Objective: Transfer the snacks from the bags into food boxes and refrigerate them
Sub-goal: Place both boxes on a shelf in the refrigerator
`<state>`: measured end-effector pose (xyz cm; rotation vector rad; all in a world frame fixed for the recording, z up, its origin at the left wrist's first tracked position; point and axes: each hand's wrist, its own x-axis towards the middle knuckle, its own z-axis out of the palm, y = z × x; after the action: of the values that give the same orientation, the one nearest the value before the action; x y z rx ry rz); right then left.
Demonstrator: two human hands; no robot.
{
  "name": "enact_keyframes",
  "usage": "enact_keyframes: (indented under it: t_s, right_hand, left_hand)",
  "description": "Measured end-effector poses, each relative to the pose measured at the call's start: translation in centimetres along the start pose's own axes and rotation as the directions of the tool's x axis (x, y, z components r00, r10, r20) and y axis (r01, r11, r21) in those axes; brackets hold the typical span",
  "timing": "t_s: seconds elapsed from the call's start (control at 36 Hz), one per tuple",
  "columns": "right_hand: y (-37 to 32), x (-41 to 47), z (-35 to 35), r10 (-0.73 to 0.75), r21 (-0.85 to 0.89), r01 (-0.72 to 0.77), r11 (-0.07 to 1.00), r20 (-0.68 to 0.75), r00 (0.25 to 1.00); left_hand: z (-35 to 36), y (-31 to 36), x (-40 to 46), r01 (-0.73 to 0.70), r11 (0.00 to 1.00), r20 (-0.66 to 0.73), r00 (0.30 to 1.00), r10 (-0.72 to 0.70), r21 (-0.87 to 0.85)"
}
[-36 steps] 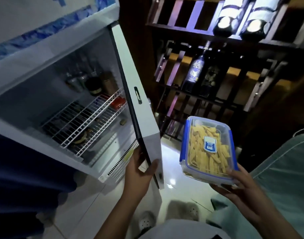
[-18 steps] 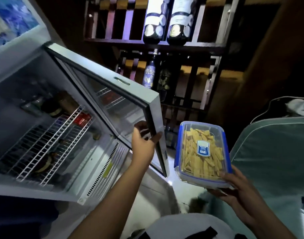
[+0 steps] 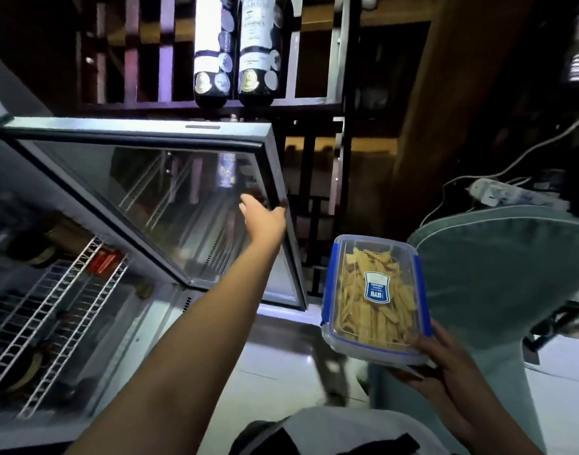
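Now: food box (image 3: pixel 375 297) of yellow snack strips, lid on, held low right, outside the fridge | right hand (image 3: pixel 445 366) grips its near end from below | left hand (image 3: pixel 265 216) on the glass fridge door (image 3: pixel 170 198) edge, thumb hooked round it | door wide open | wire shelf (image 3: pixel 52 310) inside | wine bottles (image 3: pixel 235 50) racked above.

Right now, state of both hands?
Left hand: gripping the fridge door edge, holding it open.
Right hand: holding the snack box from below, lid on.
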<state>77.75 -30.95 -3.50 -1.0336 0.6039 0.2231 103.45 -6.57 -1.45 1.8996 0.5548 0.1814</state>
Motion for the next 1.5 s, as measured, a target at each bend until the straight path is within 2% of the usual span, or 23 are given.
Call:
enact_keyframes:
  t_s: [0.31,0.42,0.5,0.64,0.75,0.83,0.92,1.03,1.11,1.25,1.36,1.5]
  right_hand:
    - [0.4,-1.2,0.2,-0.022,0.063,0.023,0.998,-0.029,0.999]
    - [0.8,-1.1,0.8,0.001,0.057,0.001,0.998,-0.031,1.0]
    - [1.3,-0.8,1.8,0.029,0.05,-0.028,0.998,-0.029,0.999]
    - [2.4,-0.2,4.7,0.063,-0.005,-0.063,0.998,0.008,0.998]
    - [3.4,0.3,8.9,0.095,-0.061,-0.092,0.994,0.049,0.994]
    - [4.6,0.4,12.8,0.116,-0.095,-0.107,0.99,0.096,0.989]
    - [6.4,0.3,17.1,0.177,-0.115,-0.158,0.981,0.173,0.969]
    - [9.0,-0.4,23.2,0.233,-0.209,-0.18,0.961,0.269,0.934]
    - [11.2,-0.7,27.9,0.283,-0.295,-0.185,0.938,0.339,0.897]
    - [15.3,-1.5,35.2,0.339,-0.407,-0.147,0.901,0.451,0.825]
    - [17.6,-1.8,39.6,0.374,-0.482,-0.105,0.87,0.504,0.779]
    - [18.8,-0.8,43.9,0.417,-0.575,-0.052,0.817,0.525,0.742]
  left_hand:
    - [2.4,0.8,2.9,0.059,0.998,0.005,0.998,-0.059,0.027]
    - [1.8,1.2,2.8,0.013,1.0,0.004,1.0,-0.013,0.018]
    - [0.1,1.2,2.3,-0.038,0.998,0.074,0.996,0.043,-0.058]
    - [-5.7,0.0,0.4,-0.086,0.979,0.155,0.981,0.115,-0.183]
    - [-12.7,-3.2,-3.0,0.02,0.974,0.321,0.946,0.054,-0.224]
    - [-18.7,-6.3,-6.4,0.15,0.971,0.416,0.907,-0.061,-0.184]
    - [-24.4,-9.2,-9.8,0.258,0.948,0.44,0.885,-0.153,-0.188]
    - [-30.6,-12.5,-12.1,0.308,0.905,0.454,0.878,-0.152,-0.293]
    - [-34.9,-14.2,-11.9,0.314,0.868,0.404,0.903,-0.147,-0.384]
    - [-41.5,-17.1,-12.0,0.266,0.851,0.192,0.961,-0.198,-0.453]
    - [-45.1,-19.2,-12.1,0.224,0.828,0.08,0.973,-0.214,-0.514]
    - [-47.2,-20.5,-10.8,0.215,0.771,0.01,0.965,-0.262,-0.599]
